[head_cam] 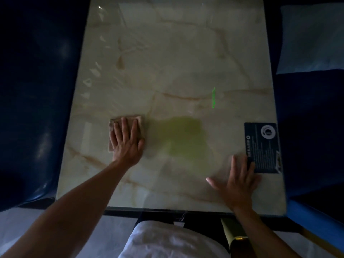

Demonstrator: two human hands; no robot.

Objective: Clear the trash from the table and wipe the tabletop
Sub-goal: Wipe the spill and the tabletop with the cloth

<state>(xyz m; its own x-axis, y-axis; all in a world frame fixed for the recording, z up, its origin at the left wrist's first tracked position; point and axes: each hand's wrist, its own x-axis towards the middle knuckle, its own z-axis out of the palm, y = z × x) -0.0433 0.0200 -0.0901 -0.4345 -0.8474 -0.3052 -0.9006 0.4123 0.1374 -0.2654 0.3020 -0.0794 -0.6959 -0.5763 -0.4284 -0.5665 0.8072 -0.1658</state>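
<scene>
Here, on the far left, a dark blue seat (33,108) runs along the edge of the pale marble surface (167,53). My left hand (126,144) lies flat, fingers spread, pressing a folded beige cloth (113,127) against the surface on its left side; that grip is released, palm down on the cloth and not closed around it. Just right of the cloth, a yellow-green smear (184,136) spreads across the middle of the surface, apart from my fingers. Farther right, a thin green streak of light (214,97) shows on the marble. My right hand (236,183) rests open and flat near the surface's near right corner, grasping nothing, its fingertips touching the edge of a dark printed card (262,148) that lies flat by the right edge. Beyond that edge sits a pale blue cushion (312,40) on another blue seat. Below the near edge, a white crumpled bag (167,241) is in view.
</scene>
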